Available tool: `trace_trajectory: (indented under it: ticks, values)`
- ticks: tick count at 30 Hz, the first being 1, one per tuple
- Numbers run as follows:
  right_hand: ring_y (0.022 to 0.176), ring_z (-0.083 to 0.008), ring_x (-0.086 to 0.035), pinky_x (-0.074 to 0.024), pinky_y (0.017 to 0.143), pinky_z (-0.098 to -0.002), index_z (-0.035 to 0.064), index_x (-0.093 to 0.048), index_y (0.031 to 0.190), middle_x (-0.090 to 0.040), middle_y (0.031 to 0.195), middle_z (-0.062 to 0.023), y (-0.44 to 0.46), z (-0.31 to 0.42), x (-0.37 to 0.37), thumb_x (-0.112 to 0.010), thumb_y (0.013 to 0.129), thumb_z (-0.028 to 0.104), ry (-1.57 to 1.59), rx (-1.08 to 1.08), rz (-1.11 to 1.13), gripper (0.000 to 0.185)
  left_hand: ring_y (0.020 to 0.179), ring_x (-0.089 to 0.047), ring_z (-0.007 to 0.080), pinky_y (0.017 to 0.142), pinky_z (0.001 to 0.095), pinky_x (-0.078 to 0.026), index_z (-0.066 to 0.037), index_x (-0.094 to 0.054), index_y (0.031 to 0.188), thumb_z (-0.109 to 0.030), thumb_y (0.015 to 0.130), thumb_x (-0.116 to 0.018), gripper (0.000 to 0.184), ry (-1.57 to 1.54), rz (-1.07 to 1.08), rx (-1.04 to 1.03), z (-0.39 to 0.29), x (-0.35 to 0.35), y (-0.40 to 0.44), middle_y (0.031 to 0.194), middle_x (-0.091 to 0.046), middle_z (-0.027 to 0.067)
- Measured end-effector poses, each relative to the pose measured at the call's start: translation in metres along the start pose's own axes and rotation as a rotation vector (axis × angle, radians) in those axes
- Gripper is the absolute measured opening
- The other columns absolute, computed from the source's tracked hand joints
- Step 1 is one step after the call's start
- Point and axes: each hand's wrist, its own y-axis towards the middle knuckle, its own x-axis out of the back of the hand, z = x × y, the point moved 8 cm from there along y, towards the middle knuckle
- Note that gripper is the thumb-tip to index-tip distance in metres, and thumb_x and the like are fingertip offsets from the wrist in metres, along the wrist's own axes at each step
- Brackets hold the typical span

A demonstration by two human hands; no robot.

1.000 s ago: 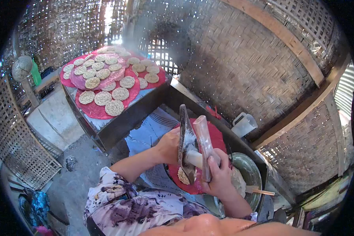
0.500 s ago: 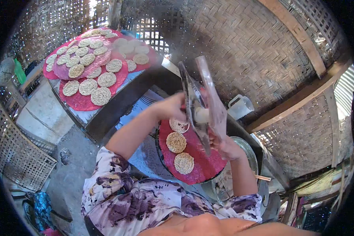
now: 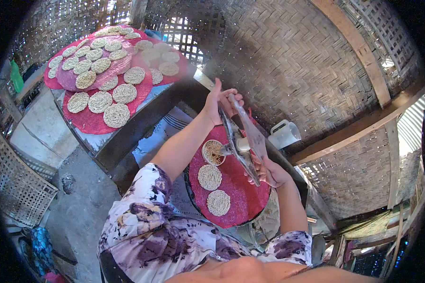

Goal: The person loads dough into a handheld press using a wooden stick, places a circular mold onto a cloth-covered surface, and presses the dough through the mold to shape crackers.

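A hand press (image 3: 252,137) made of two long boards with a pale cylinder between them is tilted over the round red mat (image 3: 243,203). My left hand (image 3: 223,101) is closed around its far end, and my right hand (image 3: 272,173) grips its near end. Under the press's spout, thin strands of dough lie inside a white ring (image 3: 213,152) on the mat. Nearer my body, two flat lacy discs of strands, an upper disc (image 3: 209,177) and a lower disc (image 3: 218,203), rest in a line with the ring.
A white plastic pitcher (image 3: 285,134) stands right of the press, by the woven wall (image 3: 293,61). At left, several lacy discs (image 3: 116,115) cover red sheets on a raised dark-edged stand (image 3: 132,134). Part of a basin (image 3: 267,221) shows under my right forearm.
My left hand has moved from beside the press up to its far end. More strands now fill the ring. The view has shifted slightly.
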Motion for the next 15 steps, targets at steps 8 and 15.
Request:
trace_trajectory:
  ticks: [8, 15]
  values:
    - [0.069, -0.0183, -0.062, -0.0506, 0.06, -0.0305, 0.0025, -0.057, 0.1, -0.063, 0.086, -0.009, 0.017, 0.003, 0.002, -0.045, 0.084, 0.054, -0.144, -0.068, -0.148, 0.055, 0.07, -0.052, 0.0228, 0.06, 0.0353, -0.043, -0.013, -0.048, 0.067, -0.065, 0.078, -0.044, 0.053, -0.036, 0.035, -0.046, -0.01, 0.036, 0.0, 0.068, -0.051, 0.0039]
    - [0.062, -0.0174, -0.061, -0.0503, 0.054, -0.0289, 0.002, -0.057, 0.099, -0.063, 0.081, -0.0096, 0.002, 0.003, -0.007, -0.049, 0.085, 0.047, -0.105, -0.055, -0.162, 0.048, 0.071, -0.054, 0.0244, 0.056, 0.0362, -0.044, -0.011, -0.052, 0.066, -0.065, 0.078, -0.043, 0.056, -0.081, -0.014, -0.04, 0.001, 0.045, -0.012, 0.068, -0.053, 0.0056]
